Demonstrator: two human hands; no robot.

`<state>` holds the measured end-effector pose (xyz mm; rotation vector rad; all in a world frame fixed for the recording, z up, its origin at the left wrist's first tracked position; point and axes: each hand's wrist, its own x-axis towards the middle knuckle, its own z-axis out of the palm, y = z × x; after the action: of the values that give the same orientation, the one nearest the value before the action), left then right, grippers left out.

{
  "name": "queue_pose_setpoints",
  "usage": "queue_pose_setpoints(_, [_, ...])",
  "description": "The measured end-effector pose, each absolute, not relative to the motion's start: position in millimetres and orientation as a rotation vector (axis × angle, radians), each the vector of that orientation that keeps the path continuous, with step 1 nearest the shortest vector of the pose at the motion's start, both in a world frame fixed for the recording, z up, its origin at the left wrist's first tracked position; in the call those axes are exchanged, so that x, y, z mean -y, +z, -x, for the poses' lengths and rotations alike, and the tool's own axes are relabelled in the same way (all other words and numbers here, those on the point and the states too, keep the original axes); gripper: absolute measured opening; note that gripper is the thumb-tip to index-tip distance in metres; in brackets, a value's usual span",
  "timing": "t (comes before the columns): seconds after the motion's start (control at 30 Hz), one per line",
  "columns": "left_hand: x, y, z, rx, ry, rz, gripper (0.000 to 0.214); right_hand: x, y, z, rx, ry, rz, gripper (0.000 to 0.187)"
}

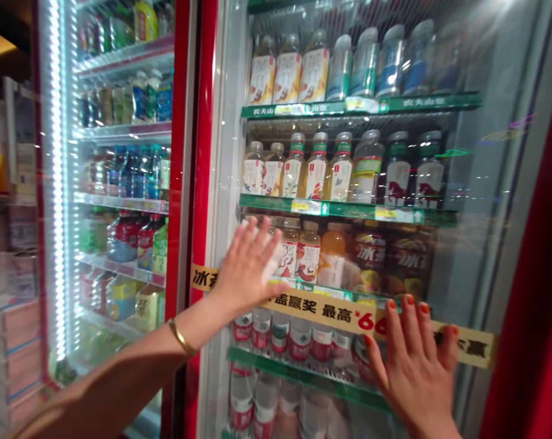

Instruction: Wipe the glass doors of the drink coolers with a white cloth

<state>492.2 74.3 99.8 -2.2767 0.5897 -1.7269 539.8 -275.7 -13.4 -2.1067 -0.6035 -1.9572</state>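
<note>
Pressing my left grip (247,266) and my right grip (415,366) flat on the glass fridge door (468,244), I keep both spread apart, clamped on nothing. The door sits in front of the bottles (316,177), with the red frame (201,152) just left of my left grip and the yellow prize strip (330,314) running between my hands. Sweaty palms could slip on the smooth glass, and a hard shove could rock the door and jostle the bottles on their shelves.
</note>
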Motion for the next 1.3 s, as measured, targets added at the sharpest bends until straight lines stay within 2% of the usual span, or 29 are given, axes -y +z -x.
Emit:
queue_pose_setpoints(0.07, [-73.3,90.3,-489.9,-0.891,-1.378,2.12,0.111,275.6,-14.4,-540.3,0.609,-1.954,2.106,0.085])
queue_pose_setpoints(0.13, [-87.4,105.8,-487.2,-0.983,-1.231,2.075,0.1,275.3,-15.2,-540.3,0.608,-1.937,2.114,0.085])
queue_pose_setpoints(0.27, [-123.4,185.7,-486.7,-0.603,-1.693,2.325,0.098,275.4,-15.6,-539.8,0.598,-1.918,2.107,0.085])
queue_pose_setpoints(0.37, [-113.3,192.6,-485.2,-0.525,-1.806,2.319,0.102,275.7,-15.6,-540.0,0.592,-1.933,2.091,0.087])
queue_pose_setpoints(0.43, [-91.5,163.9,-482.2,-0.732,-1.612,2.262,0.102,275.7,-15.5,-540.5,0.61,-1.945,2.088,0.087])
queue_pose_setpoints(0.5, [-73.7,139.6,-479.4,-1.055,-1.201,2.129,0.091,275.4,-15.2,-540.9,0.626,-1.961,2.085,0.087])
queue_pose_setpoints(0.57, [-68.6,144.6,-478.7,-1.176,-0.95,2.054,0.089,275.1,-14.9,-541.0,0.62,-1.965,2.084,0.086])
queue_pose_setpoints(0.63, [-73.8,176.8,-481.1,-1.044,-1.092,2.159,0.095,275.0,-14.6,-540.8,0.596,-1.955,2.084,0.086])
queue_pose_setpoints(0.7, [-79.3,209.7,-486.1,-0.747,-1.492,2.312,0.096,275.1,-14.7,-540.5,0.583,-1.947,2.092,0.085])
queue_pose_setpoints(0.77, [-74.9,216.3,-490.8,-0.554,-1.752,2.357,0.102,275.4,-14.9,-540.1,0.588,-1.948,2.103,0.086])
queue_pose_setpoints(0.8, [-68.5,207.5,-492.1,-0.577,-1.751,2.345,0.106,275.6,-15.1,-540.0,0.593,-1.946,2.109,0.086])
queue_pose_setpoints(0.87, [-52.3,178.1,-492.6,-0.842,-1.491,2.248,0.111,275.9,-15.3,-539.8,0.598,-1.935,2.119,0.088])
queue_pose_setpoints(0.97, [-39.3,164.8,-490.5,-1.156,-1.07,2.055,0.103,276.1,-15.2,-539.7,0.593,-1.93,2.119,0.089])
queue_pose_setpoints(1.03, [-44.9,198.9,-489.0,-1.091,-1.148,2.115,0.102,276.0,-15.1,-539.5,0.593,-1.919,2.118,0.088])
queue_pose_setpoints(1.1, [-54.6,245.8,-488.9,-0.833,-1.476,2.264,0.106,275.7,-15.1,-539.1,0.598,-1.902,2.11,0.088])
queue_pose_setpoints(1.17, [-55.2,270.2,-489.9,-0.523,-1.771,2.339,0.112,275.5,-15.1,-538.7,0.6,-1.899,2.101,0.088])
queue_pose_setpoints(1.23, [-42.4,252.7,-491.0,-0.518,-1.784,2.3,0.115,275.6,-15.4,-539.0,0.596,-1.907,2.102,0.088])
queue_pose_setpoints(1.3, [-23.9,206.3,-492.6,-0.864,-1.479,2.156,0.105,275.9,-15.7,-540.2,0.606,-1.917,2.111,0.088])
